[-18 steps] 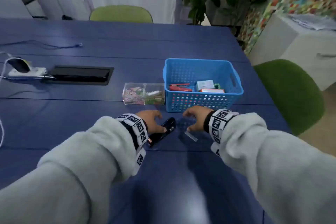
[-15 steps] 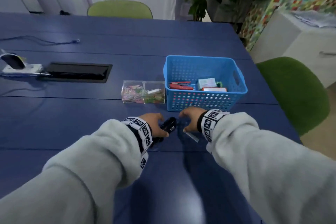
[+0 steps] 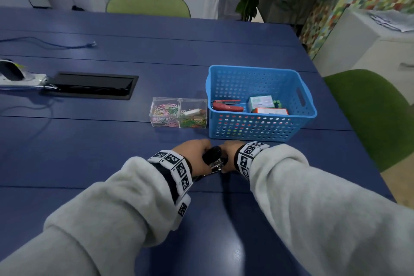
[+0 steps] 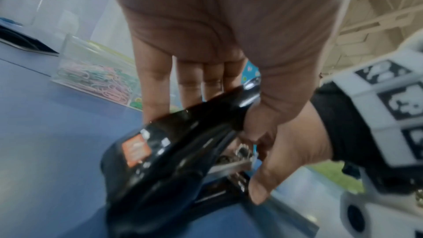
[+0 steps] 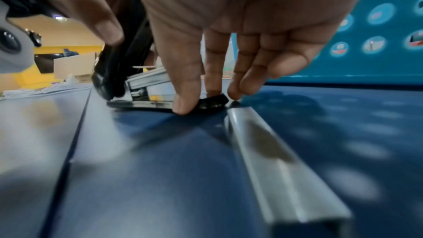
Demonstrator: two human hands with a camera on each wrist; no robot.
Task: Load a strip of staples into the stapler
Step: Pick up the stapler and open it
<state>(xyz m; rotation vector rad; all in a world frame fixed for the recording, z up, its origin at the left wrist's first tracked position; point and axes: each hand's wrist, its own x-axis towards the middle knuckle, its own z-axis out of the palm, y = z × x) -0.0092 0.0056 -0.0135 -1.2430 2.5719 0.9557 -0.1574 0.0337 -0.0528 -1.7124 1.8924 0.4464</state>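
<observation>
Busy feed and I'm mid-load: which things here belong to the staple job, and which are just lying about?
In the job: glossy black stapler, held by left hand and right hand; silver metal strip of staples, lying on the blue table beside it.
Lying about: blue perforated plastic basket; red stapler inside it; clear plastic box of coloured paper clips.

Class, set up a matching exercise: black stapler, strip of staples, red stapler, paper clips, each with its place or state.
1 black stapler
2 strip of staples
3 red stapler
4 paper clips

A in the blue basket
B lying on the table
C top lifted open
D in the clear box

Pairs: 1-C, 2-B, 3-A, 4-D
</observation>
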